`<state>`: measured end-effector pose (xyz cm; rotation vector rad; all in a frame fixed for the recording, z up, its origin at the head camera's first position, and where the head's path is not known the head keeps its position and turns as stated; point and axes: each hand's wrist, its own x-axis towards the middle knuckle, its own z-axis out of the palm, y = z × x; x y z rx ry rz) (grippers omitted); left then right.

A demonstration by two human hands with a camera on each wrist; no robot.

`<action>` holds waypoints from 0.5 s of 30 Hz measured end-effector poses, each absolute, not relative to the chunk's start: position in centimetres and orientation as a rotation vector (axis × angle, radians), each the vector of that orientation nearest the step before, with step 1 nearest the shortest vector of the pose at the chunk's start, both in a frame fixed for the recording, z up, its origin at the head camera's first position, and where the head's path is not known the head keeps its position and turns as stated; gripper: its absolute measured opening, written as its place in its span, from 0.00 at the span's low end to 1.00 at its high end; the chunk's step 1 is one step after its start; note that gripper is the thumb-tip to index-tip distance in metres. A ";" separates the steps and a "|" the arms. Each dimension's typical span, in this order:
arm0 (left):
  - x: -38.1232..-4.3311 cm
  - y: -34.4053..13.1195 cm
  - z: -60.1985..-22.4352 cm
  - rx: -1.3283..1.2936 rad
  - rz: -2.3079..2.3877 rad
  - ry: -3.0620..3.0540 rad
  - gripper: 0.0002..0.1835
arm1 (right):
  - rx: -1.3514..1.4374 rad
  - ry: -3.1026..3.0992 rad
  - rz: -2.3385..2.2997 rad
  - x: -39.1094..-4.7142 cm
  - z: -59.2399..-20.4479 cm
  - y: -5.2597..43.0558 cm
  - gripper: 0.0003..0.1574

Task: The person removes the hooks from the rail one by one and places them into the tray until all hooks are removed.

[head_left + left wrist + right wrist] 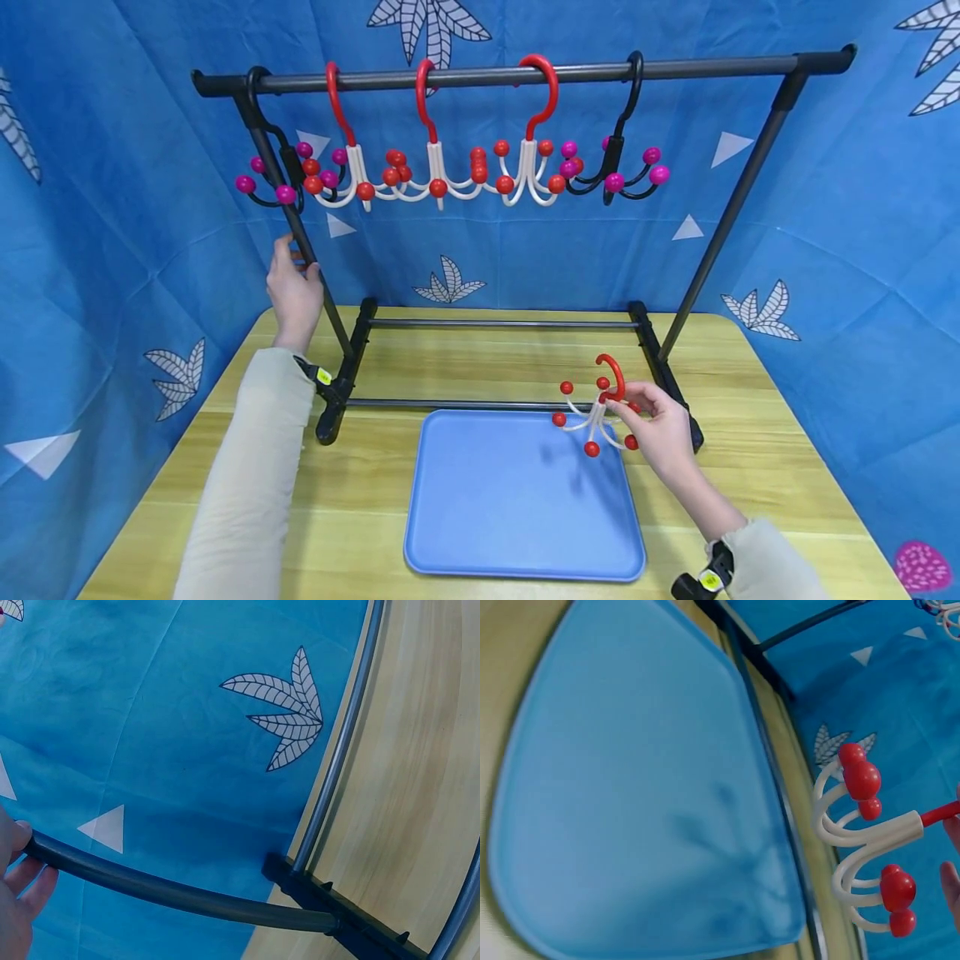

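My left hand (294,292) grips the left post (332,310) of a dark metal clothes rack. In the left wrist view its thumb and fingers curl round that post (180,891). Over the right part of a blue tray (517,500), my right hand (663,429) pinches a claw hanger (597,412) near the base of its red hook. This hanger has curved white arms tipped with red balls, and its shadow falls on the tray. The right wrist view shows the white hanger body (892,831) beside the tray, with only fingertips (951,886) visible at the edge.
From the rack's top bar (480,78) hang more claw hangers: a black one with pink balls (291,165) at left, several red-and-white ones (437,171) mid-bar, and another black one (613,162) at right. Lower bars (502,322) cross the wooden table (360,517). A blue patterned cloth (525,267) hangs behind.
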<state>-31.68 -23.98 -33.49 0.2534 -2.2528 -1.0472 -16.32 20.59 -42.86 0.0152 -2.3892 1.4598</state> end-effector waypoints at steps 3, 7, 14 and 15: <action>-31.7 -23.9 -33.6 0.253 -1.047 -2.251 0.23 | 0.014 -2.409 1.471 -15.7 -43.0 20.3 0.12; -31.7 -24.0 -33.4 0.253 -1.049 -2.253 0.23 | -0.008 -2.428 1.487 -15.4 -43.5 19.9 0.10; -31.7 -24.0 -33.5 0.256 -1.057 -2.253 0.23 | -0.028 -2.442 1.452 -15.3 -45.8 19.9 0.10; -31.7 -24.0 -33.6 0.256 -1.057 -2.253 0.23 | -0.030 -2.442 1.448 -15.3 -45.9 19.8 0.09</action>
